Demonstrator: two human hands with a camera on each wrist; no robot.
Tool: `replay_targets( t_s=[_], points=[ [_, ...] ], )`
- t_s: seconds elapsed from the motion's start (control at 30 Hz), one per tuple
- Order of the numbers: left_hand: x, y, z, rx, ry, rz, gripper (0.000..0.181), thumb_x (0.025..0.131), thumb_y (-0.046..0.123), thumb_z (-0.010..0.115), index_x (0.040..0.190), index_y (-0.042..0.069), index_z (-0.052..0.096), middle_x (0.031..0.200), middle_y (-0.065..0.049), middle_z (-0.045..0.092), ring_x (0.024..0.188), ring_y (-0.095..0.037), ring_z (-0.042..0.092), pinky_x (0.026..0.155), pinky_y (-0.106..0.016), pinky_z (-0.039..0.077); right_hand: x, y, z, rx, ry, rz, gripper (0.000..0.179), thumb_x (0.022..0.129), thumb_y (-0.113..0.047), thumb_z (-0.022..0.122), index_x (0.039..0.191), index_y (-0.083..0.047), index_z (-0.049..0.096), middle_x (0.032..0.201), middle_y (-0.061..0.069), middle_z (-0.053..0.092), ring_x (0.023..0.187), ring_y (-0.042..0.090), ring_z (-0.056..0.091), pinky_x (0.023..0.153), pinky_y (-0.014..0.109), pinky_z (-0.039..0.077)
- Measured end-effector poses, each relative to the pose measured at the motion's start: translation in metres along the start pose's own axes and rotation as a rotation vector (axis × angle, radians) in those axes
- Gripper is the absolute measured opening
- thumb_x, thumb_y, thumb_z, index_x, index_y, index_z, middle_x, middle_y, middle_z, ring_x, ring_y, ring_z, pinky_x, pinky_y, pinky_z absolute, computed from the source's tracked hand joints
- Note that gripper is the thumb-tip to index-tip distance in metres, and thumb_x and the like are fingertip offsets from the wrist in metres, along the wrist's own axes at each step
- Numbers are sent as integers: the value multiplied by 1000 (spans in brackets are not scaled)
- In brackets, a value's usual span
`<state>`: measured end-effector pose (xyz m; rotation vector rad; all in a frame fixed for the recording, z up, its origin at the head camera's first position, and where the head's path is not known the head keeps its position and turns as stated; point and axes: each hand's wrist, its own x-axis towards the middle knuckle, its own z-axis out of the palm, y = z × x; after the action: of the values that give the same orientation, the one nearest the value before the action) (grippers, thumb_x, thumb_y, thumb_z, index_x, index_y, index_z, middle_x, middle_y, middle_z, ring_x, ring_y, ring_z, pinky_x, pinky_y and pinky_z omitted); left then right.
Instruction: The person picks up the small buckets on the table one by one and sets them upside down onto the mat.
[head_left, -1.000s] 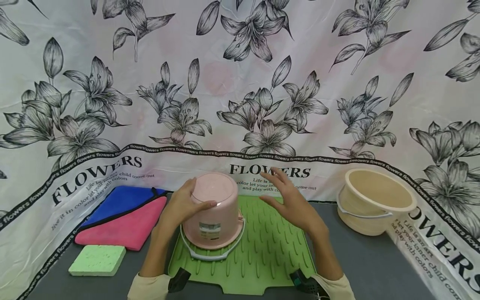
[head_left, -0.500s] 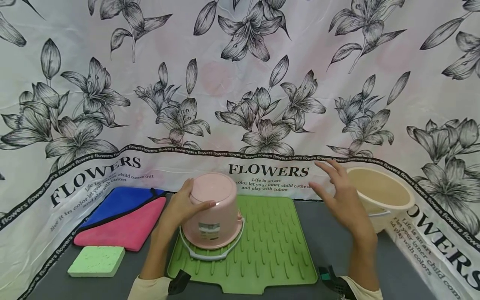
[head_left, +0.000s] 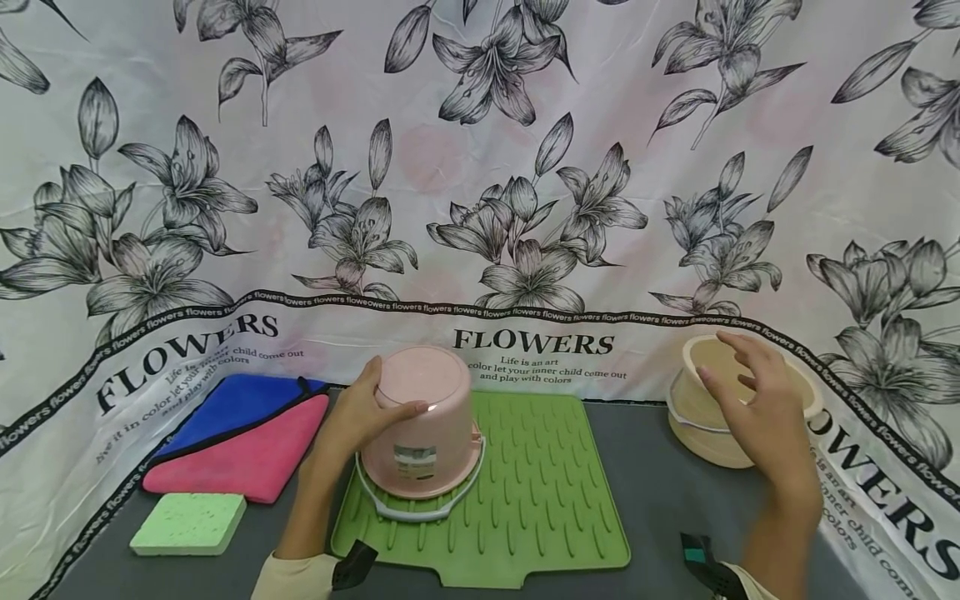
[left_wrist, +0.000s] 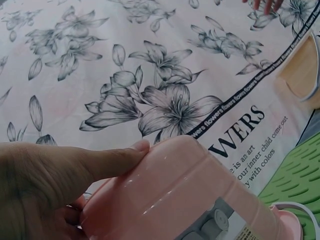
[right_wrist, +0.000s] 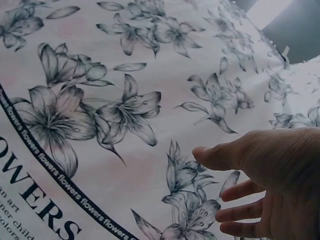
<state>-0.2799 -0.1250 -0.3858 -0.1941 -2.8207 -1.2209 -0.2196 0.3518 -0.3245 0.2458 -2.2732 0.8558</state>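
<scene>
A pink bucket point(head_left: 431, 425) stands upside down on the left part of a green ridged mat point(head_left: 540, 483), its grey handle lying around the rim. My left hand point(head_left: 367, 412) grips the bucket near its upturned base, thumb across the front and fingers at the far left side. In the left wrist view the thumb point(left_wrist: 120, 160) presses along the pink wall. My right hand point(head_left: 765, 408) hovers over a cream bucket point(head_left: 701, 417) at the right, which stands upright with its handle hanging down in front. The right fingers point(right_wrist: 240, 215) are spread and hold nothing.
A folded blue and pink cloth point(head_left: 247, 450) lies left of the mat, with a light green sponge point(head_left: 187, 523) in front of it. A flower-printed sheet point(head_left: 480, 167) hangs behind the dark grey table point(head_left: 645, 500) and overlaps its right side.
My right hand has moved right, from above the green mat to over the cream bucket. The left hand keeps its grip on the pink bucket, which has stayed in place.
</scene>
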Motion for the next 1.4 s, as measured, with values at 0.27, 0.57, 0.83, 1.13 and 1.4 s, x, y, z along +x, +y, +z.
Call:
replay_targets(
  t_s=[0.27,0.57,0.83,1.13,1.4],
  points=[
    [-1,0,1,-19,-5,2,124,85,62,79,169,7,6,172,-25,22,156,-47,31,125,-64,34,-7,11,-12,-76,92,185,51,105,-25,63,155,-16,52,157,20,47,138,43,54,89,-3,34],
    [-1,-2,2,-31,3,12,124,85,62,79,169,8,6,172,-25,22,156,-47,31,125,-64,33,-12,41,-12,-184,13,378,51,110,-23,51,155,1,45,158,38,37,129,63,48,100,69,48],
    [-4,-1,1,-28,0,14,122,87,60,78,169,8,6,172,-26,23,156,-47,31,124,-64,34,-15,66,-10,-239,-79,498,52,109,-20,51,153,7,43,164,37,29,142,64,33,109,78,33],
    [-6,0,-1,-38,3,11,120,86,59,79,169,10,8,171,-26,27,155,-47,33,123,-64,35,-12,87,1,-276,-137,589,55,102,-13,58,150,12,44,156,41,35,142,62,34,115,73,32],
    [-3,-1,0,-54,7,11,121,85,60,80,170,12,8,171,-25,27,155,-47,35,123,-64,36,-19,87,18,-287,56,542,42,90,1,61,129,18,59,134,44,48,123,63,46,103,72,37]
  ],
)
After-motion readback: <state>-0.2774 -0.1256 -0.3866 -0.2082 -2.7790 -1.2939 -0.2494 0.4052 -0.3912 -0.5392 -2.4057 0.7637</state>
